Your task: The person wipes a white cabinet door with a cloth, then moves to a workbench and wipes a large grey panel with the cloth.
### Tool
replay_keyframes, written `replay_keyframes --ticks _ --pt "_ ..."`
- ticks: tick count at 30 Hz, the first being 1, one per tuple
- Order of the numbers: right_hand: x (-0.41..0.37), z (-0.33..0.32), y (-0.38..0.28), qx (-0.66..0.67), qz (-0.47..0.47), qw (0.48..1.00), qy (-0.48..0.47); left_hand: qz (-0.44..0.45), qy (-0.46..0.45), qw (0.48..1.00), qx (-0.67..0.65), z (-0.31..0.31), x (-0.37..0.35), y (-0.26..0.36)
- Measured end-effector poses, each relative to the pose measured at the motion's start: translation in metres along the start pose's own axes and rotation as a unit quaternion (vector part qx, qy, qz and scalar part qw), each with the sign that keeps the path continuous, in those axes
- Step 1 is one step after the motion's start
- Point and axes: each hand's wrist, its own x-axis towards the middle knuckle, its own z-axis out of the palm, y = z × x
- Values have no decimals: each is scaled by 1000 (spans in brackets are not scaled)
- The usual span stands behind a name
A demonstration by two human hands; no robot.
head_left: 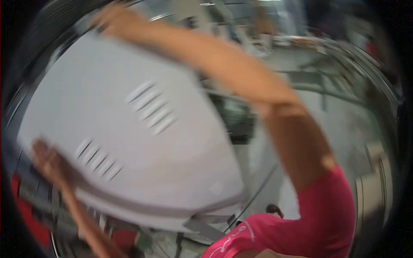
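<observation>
A large pale grey panel with two rows of louvre slots and a bent rim fills the left and middle of the view, lying at a slant. At the top, my right hand is closed around the panel's far corner, blurred by motion; my arm reaches across above it. Lower left, my left hand holds the panel's near left edge, its fingers partly blurred. What lies directly beneath the panel is hidden.
Grey floor stretches to the right, with a dark boxy object beside the panel's right edge. Red items and ribbed dark parts sit at lower left. Beige boxes stand at far right. Blurred equipment lines the back.
</observation>
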Motion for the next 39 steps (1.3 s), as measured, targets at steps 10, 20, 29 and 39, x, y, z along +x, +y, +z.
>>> replay_keyframes --ticks 10,20,29,39 --pt "-106 -87 -85 -76 -3 945 -317 167 -26 836 523 33 111 42" --pt "-61 -85 0 -229 58 958 -162 132 32 881 453 46 110 48" --pt "-75 -56 -20 -218 113 949 -198 181 11 841 510 45 113 46" --pt "-118 -97 -60 -234 5 948 -215 140 13 878 457 44 111 42"
